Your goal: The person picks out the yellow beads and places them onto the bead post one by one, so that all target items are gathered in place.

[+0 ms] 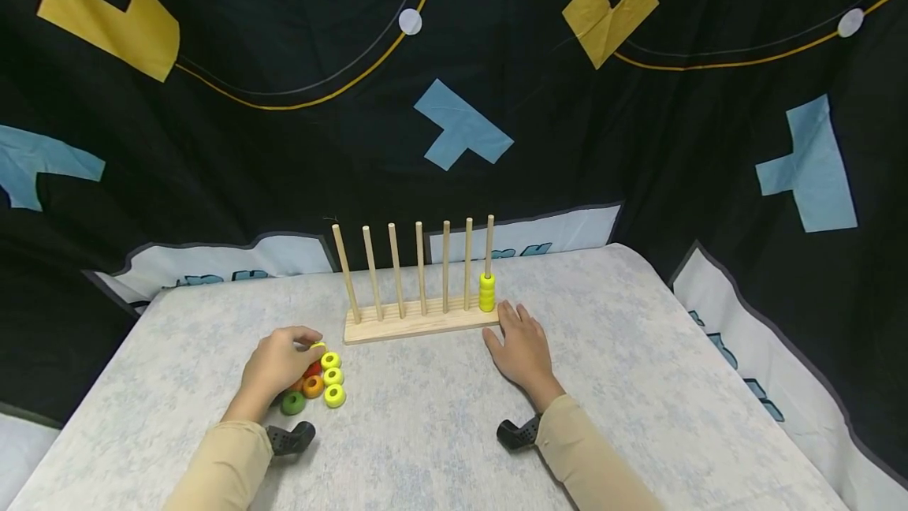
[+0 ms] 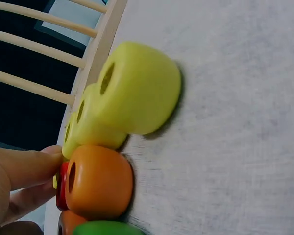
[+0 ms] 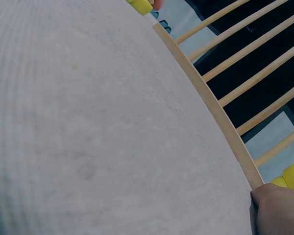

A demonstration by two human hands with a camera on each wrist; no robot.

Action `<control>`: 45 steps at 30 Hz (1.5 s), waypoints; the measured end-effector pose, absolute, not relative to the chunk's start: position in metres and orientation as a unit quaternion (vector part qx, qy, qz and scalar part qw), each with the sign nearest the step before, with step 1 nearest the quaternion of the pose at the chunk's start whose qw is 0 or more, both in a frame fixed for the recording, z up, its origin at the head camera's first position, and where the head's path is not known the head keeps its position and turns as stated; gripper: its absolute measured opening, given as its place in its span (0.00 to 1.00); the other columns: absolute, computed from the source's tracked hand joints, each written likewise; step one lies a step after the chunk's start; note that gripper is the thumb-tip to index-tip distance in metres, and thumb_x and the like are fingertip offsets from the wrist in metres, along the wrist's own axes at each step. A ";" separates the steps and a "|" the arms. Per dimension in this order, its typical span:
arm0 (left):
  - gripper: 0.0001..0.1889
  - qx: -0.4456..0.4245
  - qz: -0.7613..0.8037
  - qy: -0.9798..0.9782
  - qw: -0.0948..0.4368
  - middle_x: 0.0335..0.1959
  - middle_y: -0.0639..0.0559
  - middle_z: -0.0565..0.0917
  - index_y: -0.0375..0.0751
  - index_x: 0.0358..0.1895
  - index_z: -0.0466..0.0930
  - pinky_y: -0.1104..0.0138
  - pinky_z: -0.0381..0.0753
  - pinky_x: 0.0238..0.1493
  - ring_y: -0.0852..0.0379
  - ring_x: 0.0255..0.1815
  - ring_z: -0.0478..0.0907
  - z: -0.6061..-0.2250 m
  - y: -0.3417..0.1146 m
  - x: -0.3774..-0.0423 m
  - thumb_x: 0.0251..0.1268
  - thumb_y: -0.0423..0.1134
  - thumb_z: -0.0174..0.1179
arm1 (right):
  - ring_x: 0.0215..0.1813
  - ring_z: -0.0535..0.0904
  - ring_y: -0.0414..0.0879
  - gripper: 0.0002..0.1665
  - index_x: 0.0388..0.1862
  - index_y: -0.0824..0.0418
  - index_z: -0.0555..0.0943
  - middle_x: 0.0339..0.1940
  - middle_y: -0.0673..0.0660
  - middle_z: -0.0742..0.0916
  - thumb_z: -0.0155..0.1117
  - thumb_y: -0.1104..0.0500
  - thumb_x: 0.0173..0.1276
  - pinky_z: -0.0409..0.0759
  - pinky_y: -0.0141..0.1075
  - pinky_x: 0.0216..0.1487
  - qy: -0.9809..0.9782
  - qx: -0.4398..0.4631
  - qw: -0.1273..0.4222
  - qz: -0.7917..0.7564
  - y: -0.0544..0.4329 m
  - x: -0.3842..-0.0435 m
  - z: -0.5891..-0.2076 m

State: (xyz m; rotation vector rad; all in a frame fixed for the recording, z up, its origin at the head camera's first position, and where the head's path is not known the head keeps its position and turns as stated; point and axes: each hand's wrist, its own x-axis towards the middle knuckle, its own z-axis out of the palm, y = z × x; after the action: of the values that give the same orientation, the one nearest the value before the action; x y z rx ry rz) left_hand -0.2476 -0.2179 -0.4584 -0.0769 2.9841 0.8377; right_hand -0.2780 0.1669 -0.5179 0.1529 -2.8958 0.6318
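Observation:
My left hand (image 1: 280, 361) pinches a yellow bead (image 1: 318, 346) between thumb and fingers, at the far end of a cluster of beads. Three more yellow beads (image 1: 333, 377) lie in a column beside it. Orange (image 1: 313, 386), red (image 1: 313, 369) and green (image 1: 293, 403) beads sit close under the hand, partly covered by it. My right hand (image 1: 522, 347) rests against the right end of a wooden peg rack (image 1: 418, 325), fingers extended. On the rack's rightmost peg, yellow beads (image 1: 486, 293) are stacked; in the right wrist view this stack (image 3: 291, 176) stands just beyond the hand.
Several upright wooden pegs (image 1: 420, 266) on the rack carry no beads. A pale mottled cloth covers the table (image 1: 418, 424). Behind it hangs a dark curtain (image 1: 340, 156) with yellow and blue shapes. A black strap mount (image 1: 292, 438) sits at the left wrist.

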 end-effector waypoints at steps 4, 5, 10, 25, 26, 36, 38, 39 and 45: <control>0.19 -0.032 0.255 0.966 0.010 0.54 0.35 0.84 0.40 0.54 0.83 0.45 0.78 0.46 0.37 0.52 0.80 -0.458 -0.218 -0.250 0.67 0.49 0.63 | 0.81 0.56 0.58 0.41 0.78 0.63 0.60 0.79 0.58 0.66 0.50 0.39 0.76 0.54 0.54 0.79 -0.972 0.049 0.086 0.214 0.166 -0.278 -0.518; 0.20 -0.034 0.250 0.968 0.009 0.54 0.35 0.84 0.40 0.54 0.83 0.45 0.78 0.44 0.37 0.52 0.81 -0.458 -0.218 -0.251 0.67 0.49 0.62 | 0.81 0.56 0.58 0.41 0.78 0.62 0.60 0.79 0.58 0.66 0.50 0.39 0.76 0.54 0.54 0.79 -0.972 0.048 0.085 0.215 0.166 -0.278 -0.518; 0.23 -0.045 0.238 0.970 0.018 0.54 0.35 0.83 0.40 0.56 0.82 0.46 0.78 0.43 0.37 0.51 0.81 -0.457 -0.219 -0.252 0.68 0.53 0.61 | 0.81 0.56 0.59 0.41 0.78 0.63 0.60 0.79 0.59 0.66 0.50 0.39 0.76 0.54 0.54 0.79 -0.971 0.048 0.085 0.217 0.166 -0.278 -0.517; 0.24 -0.071 0.236 0.969 0.023 0.50 0.37 0.85 0.36 0.55 0.81 0.55 0.77 0.35 0.46 0.41 0.82 -0.454 -0.211 -0.252 0.60 0.47 0.68 | 0.81 0.55 0.59 0.41 0.77 0.63 0.60 0.79 0.59 0.66 0.50 0.40 0.76 0.54 0.54 0.79 -0.971 0.050 0.084 0.219 0.166 -0.277 -0.519; 0.23 -0.073 0.236 0.969 0.020 0.49 0.37 0.85 0.36 0.56 0.81 0.56 0.77 0.34 0.46 0.40 0.82 -0.454 -0.210 -0.252 0.61 0.47 0.67 | 0.81 0.55 0.59 0.41 0.77 0.63 0.60 0.79 0.59 0.66 0.50 0.40 0.76 0.54 0.54 0.79 -0.971 0.050 0.084 0.219 0.166 -0.277 -0.519; 0.22 -0.052 0.221 0.971 -0.078 0.54 0.36 0.83 0.38 0.60 0.76 0.51 0.80 0.31 0.39 0.41 0.84 -0.440 -0.190 -0.243 0.69 0.46 0.60 | 0.81 0.55 0.59 0.41 0.77 0.63 0.60 0.79 0.59 0.66 0.50 0.40 0.76 0.54 0.54 0.79 -0.971 0.050 0.085 0.216 0.166 -0.278 -0.518; 0.22 -0.042 0.224 0.968 -0.106 0.54 0.37 0.83 0.39 0.60 0.76 0.53 0.79 0.29 0.39 0.40 0.84 -0.433 -0.182 -0.240 0.68 0.46 0.60 | 0.81 0.55 0.59 0.41 0.77 0.63 0.61 0.79 0.59 0.66 0.50 0.40 0.76 0.54 0.54 0.79 -0.971 0.049 0.085 0.216 0.166 -0.278 -0.518; 0.22 -0.037 0.226 0.966 -0.118 0.54 0.37 0.83 0.40 0.60 0.77 0.55 0.78 0.27 0.40 0.40 0.84 -0.429 -0.178 -0.239 0.68 0.46 0.61 | 0.81 0.55 0.59 0.41 0.77 0.63 0.61 0.79 0.59 0.66 0.50 0.40 0.76 0.54 0.54 0.79 -0.972 0.049 0.085 0.215 0.166 -0.278 -0.517; 0.21 0.000 0.246 0.952 -0.185 0.55 0.39 0.84 0.42 0.59 0.80 0.56 0.78 0.25 0.38 0.40 0.85 -0.409 -0.150 -0.229 0.66 0.46 0.63 | 0.81 0.55 0.59 0.41 0.77 0.63 0.61 0.79 0.59 0.66 0.50 0.39 0.76 0.53 0.54 0.79 -0.972 0.048 0.082 0.215 0.166 -0.278 -0.518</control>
State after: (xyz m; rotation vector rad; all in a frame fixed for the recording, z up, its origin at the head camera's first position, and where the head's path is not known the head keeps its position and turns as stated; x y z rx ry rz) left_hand -0.2292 -0.1499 -0.4091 -0.0014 3.4018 0.8785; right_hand -0.2780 0.1660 -0.5175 0.1423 -2.9033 0.6436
